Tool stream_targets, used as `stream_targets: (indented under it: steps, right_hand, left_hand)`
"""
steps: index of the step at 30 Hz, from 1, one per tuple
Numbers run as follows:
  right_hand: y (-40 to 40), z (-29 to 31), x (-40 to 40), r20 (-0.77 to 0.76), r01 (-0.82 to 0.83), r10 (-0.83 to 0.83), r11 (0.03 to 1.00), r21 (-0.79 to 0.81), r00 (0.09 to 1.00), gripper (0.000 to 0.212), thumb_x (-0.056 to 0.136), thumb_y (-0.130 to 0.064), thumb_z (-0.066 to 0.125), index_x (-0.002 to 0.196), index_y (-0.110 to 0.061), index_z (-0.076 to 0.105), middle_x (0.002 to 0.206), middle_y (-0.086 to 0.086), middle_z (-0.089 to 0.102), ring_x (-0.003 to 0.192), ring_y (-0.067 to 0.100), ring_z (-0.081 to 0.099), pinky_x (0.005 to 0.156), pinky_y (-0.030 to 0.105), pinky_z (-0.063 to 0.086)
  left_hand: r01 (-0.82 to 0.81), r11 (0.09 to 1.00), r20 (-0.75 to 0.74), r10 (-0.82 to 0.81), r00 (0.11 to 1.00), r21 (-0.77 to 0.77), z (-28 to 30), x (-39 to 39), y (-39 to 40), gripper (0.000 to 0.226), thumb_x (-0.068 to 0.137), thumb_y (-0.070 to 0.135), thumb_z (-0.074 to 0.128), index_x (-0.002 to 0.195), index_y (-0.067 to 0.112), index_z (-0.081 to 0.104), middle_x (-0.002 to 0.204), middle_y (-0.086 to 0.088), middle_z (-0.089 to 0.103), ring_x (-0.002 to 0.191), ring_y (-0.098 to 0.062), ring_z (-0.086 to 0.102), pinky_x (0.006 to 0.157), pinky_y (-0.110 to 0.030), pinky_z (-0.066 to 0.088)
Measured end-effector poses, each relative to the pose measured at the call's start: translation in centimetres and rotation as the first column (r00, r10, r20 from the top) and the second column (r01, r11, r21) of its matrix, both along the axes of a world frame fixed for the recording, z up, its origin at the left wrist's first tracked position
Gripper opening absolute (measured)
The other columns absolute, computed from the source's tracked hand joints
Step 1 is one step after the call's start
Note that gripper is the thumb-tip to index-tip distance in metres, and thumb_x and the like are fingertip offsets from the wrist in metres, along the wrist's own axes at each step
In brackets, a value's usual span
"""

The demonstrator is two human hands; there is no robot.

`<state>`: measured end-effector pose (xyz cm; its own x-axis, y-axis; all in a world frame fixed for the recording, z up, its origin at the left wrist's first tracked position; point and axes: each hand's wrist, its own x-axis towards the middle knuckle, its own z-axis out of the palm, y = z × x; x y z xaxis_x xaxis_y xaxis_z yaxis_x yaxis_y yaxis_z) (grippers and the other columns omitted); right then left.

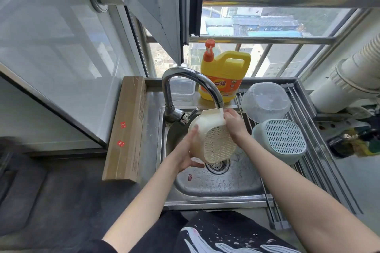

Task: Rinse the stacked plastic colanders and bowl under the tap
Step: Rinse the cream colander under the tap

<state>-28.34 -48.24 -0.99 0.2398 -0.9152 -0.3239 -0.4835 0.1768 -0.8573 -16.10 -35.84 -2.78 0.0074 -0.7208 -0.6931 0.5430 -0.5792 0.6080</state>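
A cream plastic colander [213,139] is tipped on its side over the steel sink [218,183], its perforated base facing me. Water runs from the tap [193,82] onto its upper rim. My left hand [188,153] holds the colander's lower left side, thumb underneath. My right hand [234,123] grips the upper right rim just under the spout. On the drying rack to the right a pale green colander [281,140] lies upside down, and behind it stands an upturned clear plastic bowl [266,101].
A yellow detergent jug [224,76] with an orange pump stands behind the tap beside a clear container [183,88]. A long cardboard box [127,129] lies along the sink's left edge. The roll-up rack [308,162] spans the sink's right side. A white duct [353,76] rises far right.
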Motion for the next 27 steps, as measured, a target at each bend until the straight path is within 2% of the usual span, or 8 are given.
stream_targets:
  steps: [2, 5, 8, 11, 15, 21, 25, 27]
  right_hand:
    - [-0.2, 0.1, 0.0, 0.156, 0.101, -0.112, 0.992, 0.078, 0.981, 0.017, 0.087, -0.023, 0.047, 0.101, -0.016, 0.055, 0.097, 0.005, 0.058, 0.088, 0.021, 0.055, 0.076, 0.037, 0.044]
    - [-0.1, -0.2, -0.2, 0.310, 0.199, -0.261, 0.955, 0.218, 0.914, 0.020, 0.093, -0.013, 0.044, 0.111, -0.008, 0.052, 0.098, 0.009, 0.056, 0.081, 0.016, 0.054, 0.075, 0.031, 0.043]
    - [0.3, -0.9, -0.4, 0.138, 0.050, -0.074, 0.984, 0.170, 0.988, 0.033, 0.095, -0.028, 0.039, 0.105, -0.008, 0.063, 0.108, 0.006, 0.058, 0.100, 0.020, 0.052, 0.089, 0.038, 0.038]
    - [0.4, -1.4, -1.1, 0.105, -0.044, 0.022, 0.977, 0.210, 0.994, 0.033, 0.098, -0.038, 0.036, 0.077, -0.027, 0.059, 0.085, -0.004, 0.059, 0.082, 0.015, 0.052, 0.078, 0.036, 0.040]
    - [-0.1, -1.6, -1.8, 0.041, -0.126, 0.120, 0.970, 0.207, 0.992, 0.030, 0.090, -0.043, 0.045, 0.081, -0.025, 0.067, 0.090, -0.002, 0.066, 0.087, 0.019, 0.058, 0.087, 0.044, 0.044]
    - [-0.4, -0.9, -1.2, -0.066, -0.166, 0.176, 0.978, 0.128, 0.982, 0.040, 0.083, -0.047, 0.053, 0.094, -0.012, 0.068, 0.095, 0.001, 0.066, 0.092, 0.020, 0.057, 0.082, 0.036, 0.042]
    - [0.1, -0.1, 0.0, -0.192, -0.302, 0.314, 0.949, 0.089, 0.930, 0.040, 0.088, -0.049, 0.052, 0.058, -0.023, 0.053, 0.064, -0.004, 0.056, 0.065, 0.017, 0.052, 0.064, 0.032, 0.037]
    - [-0.2, -0.2, 0.4, -0.254, -0.323, 0.328, 0.944, 0.064, 0.910, 0.045, 0.090, -0.052, 0.047, 0.057, -0.022, 0.051, 0.064, -0.001, 0.056, 0.061, 0.018, 0.050, 0.059, 0.031, 0.035]
  left_hand:
    - [-0.135, 0.990, -0.084, 0.137, 0.987, 0.028, 0.0, 0.2, -0.5, 0.074, 0.072, 0.076, 0.052, 0.126, 0.026, 0.051, 0.125, -0.009, 0.057, 0.114, -0.034, 0.054, 0.081, -0.059, 0.051]
    - [-0.275, 0.954, -0.191, 0.293, 0.937, 0.119, -1.0, 0.5, -0.8, 0.098, 0.049, 0.083, 0.063, 0.127, 0.025, 0.055, 0.129, -0.016, 0.057, 0.116, -0.039, 0.053, 0.086, -0.063, 0.046]
    - [-0.272, 0.954, -0.274, 0.298, 0.914, 0.129, -1.4, -0.2, 0.0, 0.097, 0.058, 0.084, 0.054, 0.132, 0.021, 0.049, 0.130, -0.017, 0.055, 0.117, -0.040, 0.050, 0.082, -0.056, 0.050]
    - [-0.247, 0.960, -0.327, 0.276, 0.904, 0.128, -2.2, -0.9, 0.7, 0.097, 0.062, 0.085, 0.049, 0.134, 0.020, 0.048, 0.132, -0.018, 0.054, 0.119, -0.040, 0.049, 0.087, -0.054, 0.049]
    - [-0.201, 0.969, -0.377, 0.242, 0.894, 0.145, -2.5, -1.2, 0.9, 0.095, 0.063, 0.087, 0.045, 0.128, 0.018, 0.053, 0.130, -0.020, 0.054, 0.119, -0.042, 0.049, 0.096, -0.059, 0.042]
    - [-0.212, 0.976, 0.001, 0.212, 0.977, 0.045, -2.2, 0.9, 0.7, 0.046, 0.091, 0.054, 0.046, 0.126, 0.026, 0.055, 0.135, -0.001, 0.050, 0.115, -0.018, 0.048, 0.093, -0.056, 0.043]
    - [-0.053, 0.998, 0.121, 0.056, 0.991, -0.023, -0.7, 0.8, -0.1, 0.035, 0.091, 0.052, 0.048, 0.109, 0.025, 0.062, 0.106, 0.001, 0.066, 0.092, -0.017, 0.062, 0.074, -0.039, 0.052]
    - [-0.043, 0.998, 0.268, 0.053, 0.962, -0.043, -0.6, 0.2, -0.7, 0.032, 0.085, 0.046, 0.061, 0.094, 0.016, 0.064, 0.094, -0.006, 0.068, 0.076, -0.019, 0.064, 0.064, -0.031, 0.051]
